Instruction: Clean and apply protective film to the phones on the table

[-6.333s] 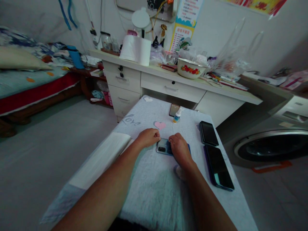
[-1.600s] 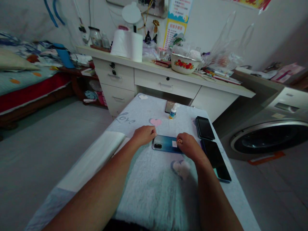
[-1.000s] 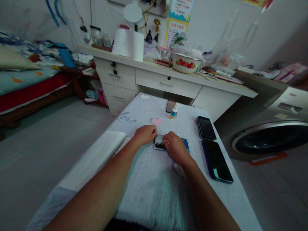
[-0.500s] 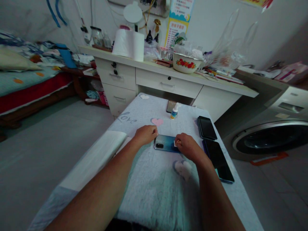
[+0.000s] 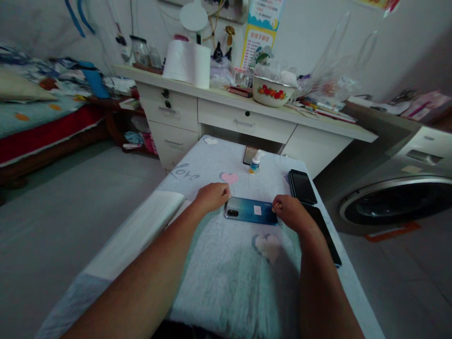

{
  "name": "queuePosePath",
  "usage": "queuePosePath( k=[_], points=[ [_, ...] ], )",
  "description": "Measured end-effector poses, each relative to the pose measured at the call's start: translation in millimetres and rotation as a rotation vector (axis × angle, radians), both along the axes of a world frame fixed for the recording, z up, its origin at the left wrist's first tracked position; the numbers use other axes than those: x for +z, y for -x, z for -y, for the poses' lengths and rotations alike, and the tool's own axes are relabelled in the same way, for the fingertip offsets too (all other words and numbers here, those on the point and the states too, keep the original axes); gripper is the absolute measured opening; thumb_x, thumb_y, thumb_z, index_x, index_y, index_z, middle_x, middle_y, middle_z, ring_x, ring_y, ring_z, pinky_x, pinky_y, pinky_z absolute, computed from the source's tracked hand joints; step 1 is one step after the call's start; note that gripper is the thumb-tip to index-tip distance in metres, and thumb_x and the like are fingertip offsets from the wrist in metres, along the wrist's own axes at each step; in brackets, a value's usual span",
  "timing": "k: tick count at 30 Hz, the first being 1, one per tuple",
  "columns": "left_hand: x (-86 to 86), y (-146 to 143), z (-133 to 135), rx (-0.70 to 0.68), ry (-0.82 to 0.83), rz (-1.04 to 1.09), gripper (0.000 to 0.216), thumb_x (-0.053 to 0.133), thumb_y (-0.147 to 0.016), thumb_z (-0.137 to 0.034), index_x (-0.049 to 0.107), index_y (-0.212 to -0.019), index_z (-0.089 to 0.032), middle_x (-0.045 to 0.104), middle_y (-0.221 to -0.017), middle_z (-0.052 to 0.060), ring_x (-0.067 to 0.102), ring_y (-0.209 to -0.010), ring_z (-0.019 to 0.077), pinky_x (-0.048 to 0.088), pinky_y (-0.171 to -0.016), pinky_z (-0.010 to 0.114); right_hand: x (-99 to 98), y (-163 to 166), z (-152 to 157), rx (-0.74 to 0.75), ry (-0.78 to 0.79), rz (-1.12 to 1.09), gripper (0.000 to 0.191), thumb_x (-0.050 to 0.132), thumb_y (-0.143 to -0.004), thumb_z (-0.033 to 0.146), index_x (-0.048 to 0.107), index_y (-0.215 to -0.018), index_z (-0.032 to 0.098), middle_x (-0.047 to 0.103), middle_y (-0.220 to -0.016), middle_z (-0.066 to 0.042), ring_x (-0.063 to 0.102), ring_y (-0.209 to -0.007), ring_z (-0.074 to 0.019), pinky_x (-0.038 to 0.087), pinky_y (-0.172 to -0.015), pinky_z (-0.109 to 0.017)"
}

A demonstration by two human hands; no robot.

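Note:
A blue phone (image 5: 249, 210) lies back up on the cloth-covered table (image 5: 219, 273), its camera at the left end. A small white square (image 5: 257, 210) lies on its middle. My left hand (image 5: 212, 196) is closed, knuckles up, pressing the phone's left end. My right hand (image 5: 292, 213) is closed in a pinch at the phone's right end; what the fingertips hold, if anything, is too small to make out.
Two dark phones (image 5: 302, 186) (image 5: 326, 235) lie screen up along the table's right side. A small dropper bottle (image 5: 254, 163) and another phone (image 5: 249, 154) sit at the far end. A white desk (image 5: 247, 117) stands behind, a washing machine (image 5: 399, 197) on the right, a bed (image 5: 42, 117) on the left.
My right hand slid back and forth over the blue phone's back and has now moved to its right end, leaving the white square uncovered. My left hand stayed put.

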State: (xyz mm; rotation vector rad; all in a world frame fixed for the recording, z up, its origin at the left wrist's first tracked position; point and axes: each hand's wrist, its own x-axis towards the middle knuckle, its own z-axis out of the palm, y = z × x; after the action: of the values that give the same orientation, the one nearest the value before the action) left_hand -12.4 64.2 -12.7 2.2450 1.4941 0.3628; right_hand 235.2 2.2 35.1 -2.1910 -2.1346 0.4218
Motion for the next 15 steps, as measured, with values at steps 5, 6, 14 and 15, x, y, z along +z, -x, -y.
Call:
queuePosePath(
  k=[5,6,14,15],
  points=[
    [0.3,0,0,0.003,0.0,-0.005,0.018,0.051,-0.081,-0.032,0.065,-0.083,-0.021,0.07,-0.088,0.001,0.061,-0.076,0.0151,0.034,-0.058,0.024,-11.2,-3,-8,-0.042,-0.114,0.028,0.019,0.05,-0.082,0.011,0.069,-0.083,0.013,0.067,-0.087,-0.009,0.057,-0.078,-0.0142,0.035,-0.07,-0.023],
    [0.6,0,1,0.005,-0.002,-0.005,0.018,0.051,-0.081,-0.032,0.065,-0.083,-0.021,0.07,-0.088,0.001,0.061,-0.076,0.015,0.033,-0.058,0.024,-12.7,-3,-9,-0.048,-0.129,0.032,0.019,0.05,-0.083,0.012,0.069,-0.083,0.013,0.066,-0.087,-0.009,0.057,-0.079,-0.0143,0.035,-0.071,-0.023],
    [3.2,-1,3,0.007,0.008,-0.008,0.017,0.051,-0.08,-0.03,0.065,-0.082,-0.02,0.07,-0.087,0.002,0.06,-0.075,0.0147,0.034,-0.059,0.023,-5.7,1,-3,0.011,-0.067,0.045,0.021,0.048,-0.081,0.01,0.069,-0.082,0.013,0.066,-0.085,-0.009,0.055,-0.074,-0.014,0.034,-0.067,-0.024],
    [3.3,-1,3,0.007,0.011,-0.01,0.017,0.051,-0.08,-0.03,0.065,-0.082,-0.02,0.07,-0.087,0.002,0.06,-0.075,0.0147,0.034,-0.058,0.023,-4.9,3,-2,0.023,-0.054,0.041,0.022,0.048,-0.08,0.009,0.069,-0.082,0.013,0.066,-0.085,-0.009,0.055,-0.073,-0.0139,0.034,-0.066,-0.024]
  ],
)
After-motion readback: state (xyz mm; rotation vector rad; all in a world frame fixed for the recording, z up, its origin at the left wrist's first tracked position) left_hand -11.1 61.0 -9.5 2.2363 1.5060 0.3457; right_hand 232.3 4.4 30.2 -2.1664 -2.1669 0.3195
